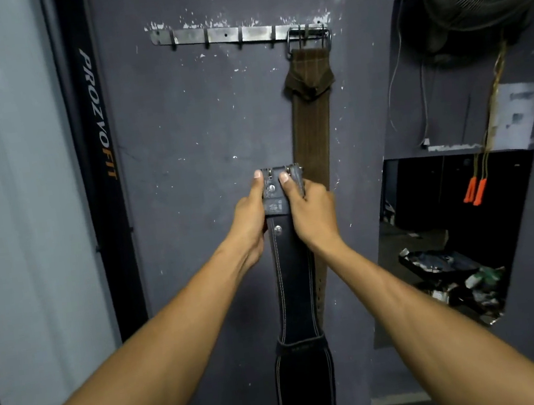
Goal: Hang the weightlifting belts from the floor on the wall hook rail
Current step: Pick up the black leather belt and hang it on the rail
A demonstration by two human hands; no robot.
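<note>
Now, fingers: I see both thumbs laid up the face of the black belt (294,283) at its buckle end, the other fingers (300,186) wrapped behind it, clamped from either side.
Left hand: my left hand (249,219) grips the left edge just below the buckle (284,175).
Right hand: my right hand (312,212) grips the right edge, level with the left, the two nearly touching across the strap.
Black belt: held upright against the wall, buckle on top; the rest hangs straight down between my forearms and widens toward the bottom of the view.
Handling: I judge it thick stitched leather, stiff along its length and fairly heavy, not fragile; the stiff strap should hang true, so the buckle end is the place to hold.
Hook rail: the hook rail (240,34) sits well above my fingers, several bare hooks to the upper left.
Brown belt: the brown belt (311,122) hangs by its buckle from the hooks up and to the right, its strap just behind my right hand.
Next: lifting the buckle onto a free hook looks called for.
</note>
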